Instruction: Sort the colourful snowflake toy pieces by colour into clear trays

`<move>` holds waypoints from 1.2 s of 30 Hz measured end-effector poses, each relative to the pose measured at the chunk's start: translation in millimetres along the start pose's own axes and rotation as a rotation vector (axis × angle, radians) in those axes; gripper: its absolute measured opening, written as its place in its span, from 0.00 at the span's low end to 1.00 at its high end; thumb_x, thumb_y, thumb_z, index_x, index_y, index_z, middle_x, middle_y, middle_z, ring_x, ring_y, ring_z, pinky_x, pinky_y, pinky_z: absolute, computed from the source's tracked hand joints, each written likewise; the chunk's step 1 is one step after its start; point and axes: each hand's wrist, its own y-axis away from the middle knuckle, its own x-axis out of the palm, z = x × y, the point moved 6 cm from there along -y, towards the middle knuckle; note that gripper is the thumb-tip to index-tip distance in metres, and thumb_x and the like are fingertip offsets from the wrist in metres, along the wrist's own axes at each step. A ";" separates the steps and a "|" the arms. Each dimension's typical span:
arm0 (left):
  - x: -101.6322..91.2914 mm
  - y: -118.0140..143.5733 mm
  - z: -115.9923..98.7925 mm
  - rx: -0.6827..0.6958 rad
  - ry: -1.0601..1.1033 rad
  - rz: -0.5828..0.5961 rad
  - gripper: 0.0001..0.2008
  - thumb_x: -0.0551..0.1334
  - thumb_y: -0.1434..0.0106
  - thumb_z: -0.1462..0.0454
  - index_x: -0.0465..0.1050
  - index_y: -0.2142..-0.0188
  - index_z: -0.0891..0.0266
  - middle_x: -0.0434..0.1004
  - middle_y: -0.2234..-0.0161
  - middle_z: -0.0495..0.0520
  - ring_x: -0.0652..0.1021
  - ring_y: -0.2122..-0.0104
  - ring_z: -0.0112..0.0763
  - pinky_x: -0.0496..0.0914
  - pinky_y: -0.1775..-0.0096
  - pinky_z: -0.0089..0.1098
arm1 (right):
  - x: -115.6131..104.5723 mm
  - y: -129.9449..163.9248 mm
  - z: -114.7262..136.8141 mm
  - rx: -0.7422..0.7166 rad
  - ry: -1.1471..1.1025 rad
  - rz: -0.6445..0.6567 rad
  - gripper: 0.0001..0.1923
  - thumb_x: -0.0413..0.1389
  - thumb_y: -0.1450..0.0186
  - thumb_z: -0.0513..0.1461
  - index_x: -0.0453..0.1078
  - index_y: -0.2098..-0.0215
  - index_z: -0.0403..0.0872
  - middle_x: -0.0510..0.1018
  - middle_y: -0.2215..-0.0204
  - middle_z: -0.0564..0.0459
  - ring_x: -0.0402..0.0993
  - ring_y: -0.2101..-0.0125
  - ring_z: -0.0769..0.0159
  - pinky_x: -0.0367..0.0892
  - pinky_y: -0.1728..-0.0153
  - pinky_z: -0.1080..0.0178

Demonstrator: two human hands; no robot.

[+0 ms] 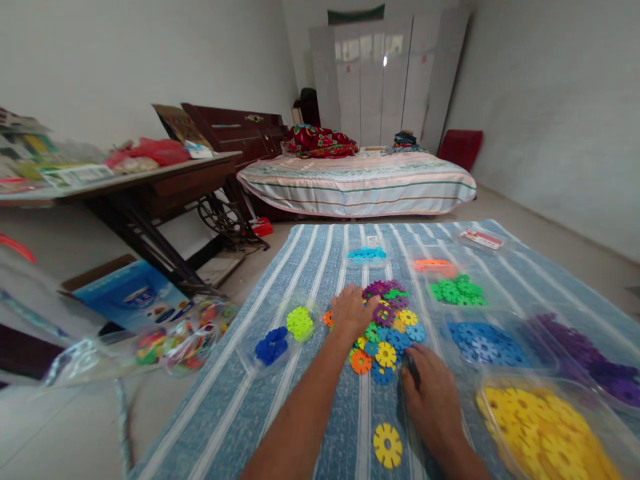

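Observation:
A mixed pile of flower-shaped plastic discs (pixel 386 355) in orange, yellow, blue, green and purple lies on the striped cloth in front of me. My left hand (pixel 350 310) rests at the pile's left edge, fingers stretched forward and thumb apart, near the purple discs (pixel 384 313). At the right edge of the pile is my right hand (pixel 434 393), its fingers curled in beside the blue discs. What those fingers hold, if anything, is hidden. One yellow disc (pixel 387 445) lies apart, nearer to me.
Clear tubs on the right hold yellow (pixel 545 427), blue (pixel 487 343), purple (pixel 575 340), green (pixel 457 291) and orange discs (pixel 434 267). Light-blue discs (pixel 367 253) sit in a far tub. Left, another holds dark-blue (pixel 271 345) and lime discs (pixel 300 323). Beyond stands a bed (pixel 360 183).

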 end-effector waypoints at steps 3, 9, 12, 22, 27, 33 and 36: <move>0.5 19.9 15.6 -0.099 -0.073 -0.083 0.29 0.48 0.37 0.46 0.66 0.49 0.64 0.63 0.43 0.66 0.62 0.42 0.47 0.57 0.45 0.44 | 0.2 -0.4 0.9 -0.006 0.026 -0.003 0.18 0.45 0.37 0.40 0.69 0.53 0.42 0.72 0.53 0.41 0.66 0.50 0.54 0.61 0.50 0.49; 12.1 38.1 21.6 -0.160 -0.040 -0.112 0.30 0.47 0.36 0.48 0.64 0.46 0.68 0.63 0.44 0.67 0.62 0.42 0.49 0.57 0.45 0.47 | 0.9 0.8 2.9 -0.031 0.055 -0.017 0.19 0.42 0.35 0.38 0.69 0.54 0.41 0.72 0.53 0.40 0.66 0.51 0.55 0.61 0.51 0.50; 12.8 41.6 13.1 -0.113 0.032 -0.140 0.26 0.49 0.37 0.50 0.65 0.48 0.66 0.66 0.45 0.65 0.65 0.44 0.45 0.59 0.45 0.45 | 1.0 1.7 1.9 -0.050 0.043 -0.034 0.19 0.41 0.36 0.37 0.68 0.53 0.42 0.72 0.53 0.41 0.65 0.50 0.56 0.61 0.51 0.50; 12.1 58.4 19.6 0.057 0.149 -0.151 0.20 0.56 0.40 0.57 0.64 0.50 0.60 0.69 0.49 0.58 0.68 0.47 0.39 0.61 0.45 0.39 | -3.0 -1.4 -2.0 -0.006 0.043 -0.103 0.20 0.41 0.35 0.38 0.64 0.49 0.43 0.72 0.52 0.40 0.65 0.50 0.54 0.60 0.52 0.48; 11.1 64.8 23.2 0.086 0.182 -0.202 0.19 0.57 0.41 0.58 0.64 0.51 0.60 0.70 0.51 0.57 0.69 0.49 0.38 0.62 0.46 0.39 | -0.6 -3.0 0.2 -0.020 0.122 -0.028 0.19 0.42 0.36 0.37 0.67 0.51 0.43 0.72 0.52 0.41 0.65 0.50 0.54 0.60 0.53 0.49; 8.8 70.8 26.9 0.091 0.226 -0.208 0.16 0.56 0.41 0.61 0.65 0.53 0.58 0.71 0.52 0.55 0.69 0.50 0.38 0.63 0.47 0.39 | -1.2 -2.7 -0.2 -0.050 0.117 -0.021 0.17 0.43 0.37 0.38 0.68 0.54 0.43 0.74 0.57 0.43 0.67 0.53 0.55 0.62 0.53 0.51; 10.7 72.0 30.5 0.077 0.265 -0.205 0.15 0.55 0.41 0.63 0.66 0.53 0.58 0.71 0.52 0.55 0.69 0.50 0.38 0.62 0.46 0.40 | -4.2 -0.4 0.2 -0.063 0.103 -0.062 0.16 0.44 0.37 0.39 0.69 0.57 0.44 0.74 0.57 0.43 0.67 0.55 0.56 0.62 0.54 0.51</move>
